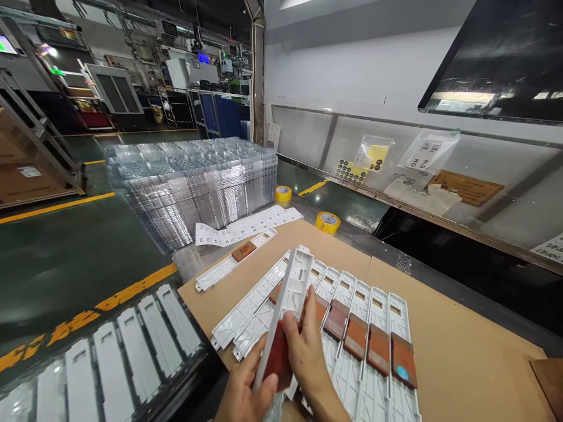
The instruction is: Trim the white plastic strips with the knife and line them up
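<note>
Left hand (244, 390) and right hand (308, 351) both gripping a tilted white plastic rail (292, 287), red-brown pad (277, 363) on it. More rails (365, 375) lie alongside on the cardboard worktop (453, 328).

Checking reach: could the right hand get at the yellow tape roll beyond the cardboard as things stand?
Probably not at once: the right hand is holding the white plastic strip with the left hand. Once free, its path over the cardboard sheet to the yellow tape roll looks unblocked.

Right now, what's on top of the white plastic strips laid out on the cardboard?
Reddish-brown rectangular pads lie across the white plastic strips. The strip surface under each pad is covered, so it cannot be seen.
</note>
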A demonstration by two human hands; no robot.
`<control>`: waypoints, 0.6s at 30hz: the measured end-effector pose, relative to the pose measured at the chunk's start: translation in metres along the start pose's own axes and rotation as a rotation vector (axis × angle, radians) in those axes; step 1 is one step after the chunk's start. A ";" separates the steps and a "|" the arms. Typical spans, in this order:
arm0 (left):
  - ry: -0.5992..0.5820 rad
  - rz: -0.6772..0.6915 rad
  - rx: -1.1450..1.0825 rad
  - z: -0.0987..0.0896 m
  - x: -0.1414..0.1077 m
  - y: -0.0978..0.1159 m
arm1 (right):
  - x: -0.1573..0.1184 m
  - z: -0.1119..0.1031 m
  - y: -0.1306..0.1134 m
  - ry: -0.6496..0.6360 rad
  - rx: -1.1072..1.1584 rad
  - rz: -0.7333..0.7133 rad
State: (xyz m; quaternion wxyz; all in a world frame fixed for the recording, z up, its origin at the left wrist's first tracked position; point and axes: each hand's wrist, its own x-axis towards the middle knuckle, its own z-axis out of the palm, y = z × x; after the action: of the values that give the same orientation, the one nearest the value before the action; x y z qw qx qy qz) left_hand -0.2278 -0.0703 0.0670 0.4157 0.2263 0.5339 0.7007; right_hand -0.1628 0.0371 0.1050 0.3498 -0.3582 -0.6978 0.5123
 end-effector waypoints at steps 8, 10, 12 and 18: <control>0.095 0.083 0.341 -0.013 0.002 -0.005 | 0.006 0.031 -0.010 0.089 0.159 0.141; 0.024 0.047 0.274 -0.018 0.005 0.003 | 0.011 0.031 -0.009 0.066 0.159 0.145; 0.039 -0.010 0.221 -0.023 0.007 0.011 | 0.017 0.031 -0.005 0.041 0.151 0.150; 0.166 0.051 0.455 -0.022 0.010 0.020 | 0.036 0.036 0.002 0.133 0.058 0.143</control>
State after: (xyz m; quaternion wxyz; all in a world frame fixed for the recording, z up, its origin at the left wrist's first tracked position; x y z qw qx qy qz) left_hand -0.2566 -0.0758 0.0774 0.2912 0.2692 0.7042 0.5890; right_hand -0.2112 0.0515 0.0990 0.3680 -0.4302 -0.6304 0.5311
